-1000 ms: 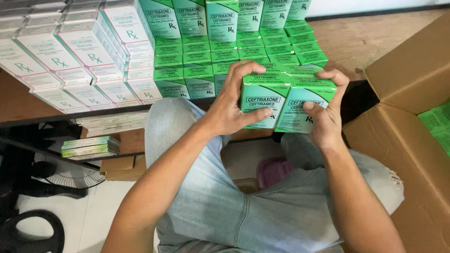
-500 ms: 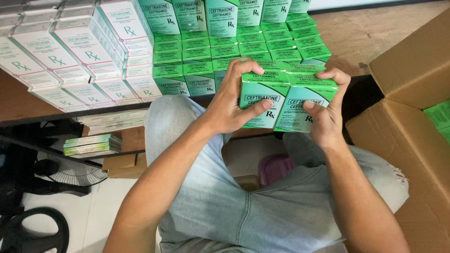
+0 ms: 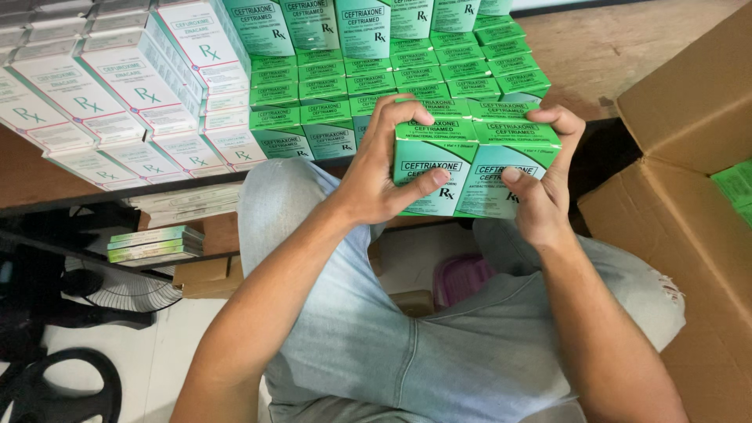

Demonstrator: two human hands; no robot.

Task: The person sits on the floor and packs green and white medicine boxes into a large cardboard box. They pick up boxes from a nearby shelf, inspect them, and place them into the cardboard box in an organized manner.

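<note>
A seated person in pale jeans grips two green medicine boxes (image 3: 470, 160) side by side, just off the front edge of a wooden table (image 3: 619, 55). The left hand (image 3: 384, 176) clamps the left box, its fingers curled over the top and its thumb pressed flat across the front panel. The right hand (image 3: 544, 180) holds the right box the same way, fingers hooked over the top corner and thumb on the front face. Both hands are closed firmly on the pair, which sits upright and touches along its inner sides. Behind it, rows of matching green boxes (image 3: 392, 78) stand stacked near the table's front edge, with white boxes (image 3: 125, 86) piled toward the left end. An open cardboard carton (image 3: 674, 219) stands at the person's right, near the table's right end.
</note>
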